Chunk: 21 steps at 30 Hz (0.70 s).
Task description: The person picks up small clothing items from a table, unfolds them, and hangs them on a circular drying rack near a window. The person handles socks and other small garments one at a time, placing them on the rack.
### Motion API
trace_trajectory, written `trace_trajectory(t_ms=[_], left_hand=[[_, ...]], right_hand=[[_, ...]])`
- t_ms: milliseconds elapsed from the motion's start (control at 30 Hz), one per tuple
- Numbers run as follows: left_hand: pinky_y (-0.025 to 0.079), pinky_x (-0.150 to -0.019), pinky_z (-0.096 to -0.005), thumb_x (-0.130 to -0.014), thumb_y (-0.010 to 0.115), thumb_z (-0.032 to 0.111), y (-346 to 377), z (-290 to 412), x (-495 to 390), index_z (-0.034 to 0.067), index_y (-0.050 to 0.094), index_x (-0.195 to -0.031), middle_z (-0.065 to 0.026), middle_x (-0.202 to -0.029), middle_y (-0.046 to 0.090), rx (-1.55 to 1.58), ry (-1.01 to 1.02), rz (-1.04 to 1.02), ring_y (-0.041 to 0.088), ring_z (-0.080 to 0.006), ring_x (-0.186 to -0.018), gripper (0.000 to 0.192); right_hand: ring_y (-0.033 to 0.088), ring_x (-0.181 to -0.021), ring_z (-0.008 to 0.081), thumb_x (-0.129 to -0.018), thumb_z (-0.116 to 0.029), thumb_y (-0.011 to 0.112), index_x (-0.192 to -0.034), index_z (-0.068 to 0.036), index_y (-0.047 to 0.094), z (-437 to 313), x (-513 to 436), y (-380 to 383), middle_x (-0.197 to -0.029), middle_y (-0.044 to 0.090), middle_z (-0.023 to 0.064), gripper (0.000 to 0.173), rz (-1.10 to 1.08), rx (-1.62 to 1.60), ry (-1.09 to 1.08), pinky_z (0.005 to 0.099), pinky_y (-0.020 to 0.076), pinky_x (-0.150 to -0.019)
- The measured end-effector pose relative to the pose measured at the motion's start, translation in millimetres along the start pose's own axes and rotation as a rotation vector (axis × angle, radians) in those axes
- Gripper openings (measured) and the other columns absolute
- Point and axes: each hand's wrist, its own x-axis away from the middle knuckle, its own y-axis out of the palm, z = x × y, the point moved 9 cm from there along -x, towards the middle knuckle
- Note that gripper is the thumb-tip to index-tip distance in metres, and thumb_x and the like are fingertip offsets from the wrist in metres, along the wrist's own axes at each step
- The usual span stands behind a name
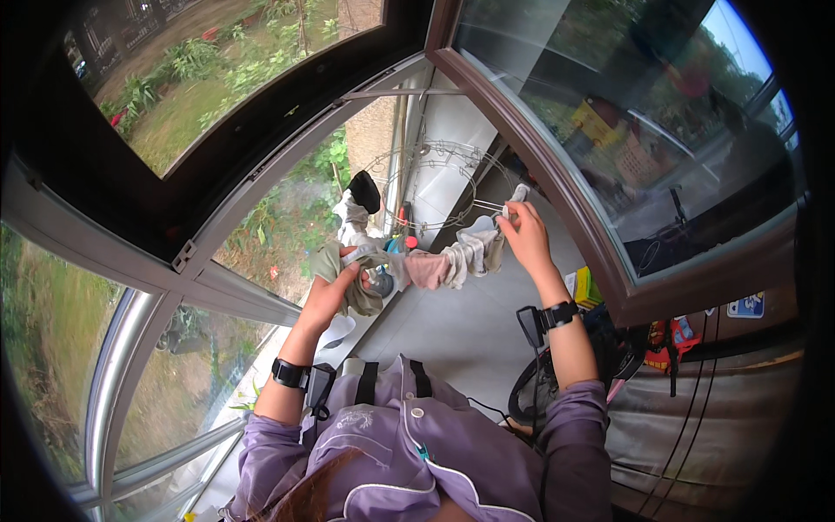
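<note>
A round wire drying hanger with clips (470,171) hangs in front of me. Along its near rim hang several small pieces of laundry, among them a dusty-pink sock-like piece (427,269) and white-grey ones. At the rim's left side are a white crumpled piece (352,215) and a black one (365,190). My left hand (331,297) grips a pale green cloth garment (361,300), bunched at the rim's left. My right hand (530,236) pinches a small light-grey cloth (518,194) at the rim's right; its fingertips partly hide the clip there.
An open brown-framed window sash (548,169) juts in close at the right. Window frames and glass (196,261) line the left side. Below are a grey tiled floor (450,326), a wheel (522,391) and a yellow-green box (587,287).
</note>
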Motion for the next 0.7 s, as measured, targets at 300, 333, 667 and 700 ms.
trace_trajectory(t_ms=[300, 333, 667, 700], left_hand=[[0.049, -0.073, -0.0282, -0.095, 0.05, 0.013, -2.1, 4.7, 0.5, -0.002, 0.038, -0.128, -0.0066, -0.087, 0.058, -0.01, 0.03, 0.013, 0.058, -0.0133, -0.078, 0.038], [0.049, -0.073, -0.0283, -0.095, 0.05, 0.013, -4.7, 4.2, 1.4, -0.002, 0.038, -0.128, -0.0066, -0.087, 0.058, -0.008, 0.022, 0.026, 0.058, -0.0133, -0.078, 0.038], [0.049, -0.073, -0.0286, -0.095, 0.05, 0.013, -9.5, 7.4, 3.0, -0.002, 0.039, -0.127, -0.0063, -0.087, 0.057, 0.0, 0.051, 0.02, 0.058, -0.0134, -0.079, 0.037], [0.049, -0.073, -0.0287, -0.095, 0.051, 0.013, -11.5, 6.5, 3.4, -0.002, 0.039, -0.127, -0.0065, -0.087, 0.057, 0.003, 0.043, 0.036, 0.058, -0.0135, -0.08, 0.037]], right_hand=[[0.06, -0.077, 0.0183, -0.083, 0.001, 0.056, -0.106, 0.002, 0.058, 46.1, -5.3, -22.7, -0.089, 0.062, 0.0095, 0.024, 0.367, -0.313, 0.219, 0.0291, 0.048, -0.073], [0.06, -0.085, 0.0216, -0.085, -0.001, 0.054, -0.109, 0.003, 0.057, 37.2, -3.3, -39.3, -0.096, 0.062, 0.0118, 0.025, 0.464, -0.15, 0.092, 0.0321, 0.0469, -0.078], [0.058, -0.092, 0.0221, -0.094, -0.015, 0.055, -0.103, 0.001, 0.062, 70.8, -29.5, -62.4, -0.106, 0.062, 0.0093, 0.019, 0.581, 0.052, 0.148, 0.0343, 0.0447, -0.084], [0.058, -0.089, 0.0203, -0.093, -0.012, 0.054, -0.097, 0.001, 0.061, 63.2, -37.2, -46.9, -0.102, 0.062, 0.0089, 0.015, 0.449, -0.111, 0.087, 0.0327, 0.045, -0.081]])
